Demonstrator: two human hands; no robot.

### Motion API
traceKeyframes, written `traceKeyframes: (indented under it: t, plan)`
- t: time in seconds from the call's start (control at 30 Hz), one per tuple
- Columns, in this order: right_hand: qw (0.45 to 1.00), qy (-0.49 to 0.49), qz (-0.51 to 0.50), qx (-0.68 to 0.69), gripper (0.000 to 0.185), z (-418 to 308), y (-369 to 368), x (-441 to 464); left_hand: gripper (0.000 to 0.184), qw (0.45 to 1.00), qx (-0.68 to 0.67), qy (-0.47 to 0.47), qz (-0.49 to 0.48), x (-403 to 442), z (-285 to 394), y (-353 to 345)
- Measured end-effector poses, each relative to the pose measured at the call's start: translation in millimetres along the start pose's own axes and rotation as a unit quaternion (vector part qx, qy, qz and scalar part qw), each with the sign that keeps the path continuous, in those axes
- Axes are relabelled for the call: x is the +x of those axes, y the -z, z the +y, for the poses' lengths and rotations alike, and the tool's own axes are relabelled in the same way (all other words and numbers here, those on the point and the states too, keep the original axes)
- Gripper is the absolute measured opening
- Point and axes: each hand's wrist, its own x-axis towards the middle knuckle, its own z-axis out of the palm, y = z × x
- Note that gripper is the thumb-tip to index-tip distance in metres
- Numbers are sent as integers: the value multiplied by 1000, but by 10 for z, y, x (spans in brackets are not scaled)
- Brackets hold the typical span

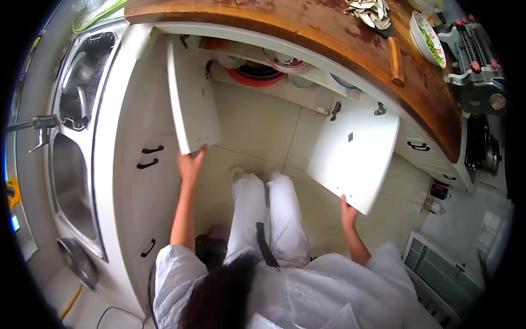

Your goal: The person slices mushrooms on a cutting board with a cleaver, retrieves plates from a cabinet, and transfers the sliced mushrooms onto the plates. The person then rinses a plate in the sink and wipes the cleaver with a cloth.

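Two white cabinet doors stand swung outward below the wooden counter. My left hand [190, 166] is closed on the lower outer edge of the left cabinet door [192, 104], thumb on its inner face. On the other side, my right hand [347, 211] grips the outer edge of the right cabinet door [359, 148]; part of its fingers is hidden behind the panel. Between the doors, the cabinet shelf [274, 96] shows. A red basin [256, 82] with dark round ware in it and a patterned bowl [286, 67] sit inside.
A wooden countertop [307, 27] runs above, bearing sliced mushrooms [372, 12], a knife handle [396, 60] and a bowl of chopped greens [415, 35]. A double sink [74, 186] is at left. A gas stove [476, 66] stands at right. A pot lid [76, 263] rests near the sink.
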Motion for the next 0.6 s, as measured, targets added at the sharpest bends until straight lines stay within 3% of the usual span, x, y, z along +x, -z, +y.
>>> traceKeyframes:
  t: [0.07, 0.13, 0.2, 0.27, 0.37, 0.6]
  plan:
    - [1000, 4, 13, -24, 41, 608, 211, 88, 37, 999, -30, 19, 33, 28, 77, 197]
    - [989, -84, 5, 121, 40, 552, 400, 134, 35, 993, -80, -39, 72, 62, -66, 260]
    - [991, -88, 47, 84, 39, 637, 443, 153, 35, 998, 6, -17, 58, 95, -177, 377]
    - [997, -36, 63, 7, 41, 673, 447, 158, 34, 995, -5, -30, 97, 160, -462, 358]
    - [982, -112, 102, 109, 43, 1034, 366, 123, 33, 988, -37, -57, 136, 170, -575, 262]
    - [951, 4, 254, 174, 41, 894, -24, 131, 29, 973, -90, -107, 184, 198, -700, 168]
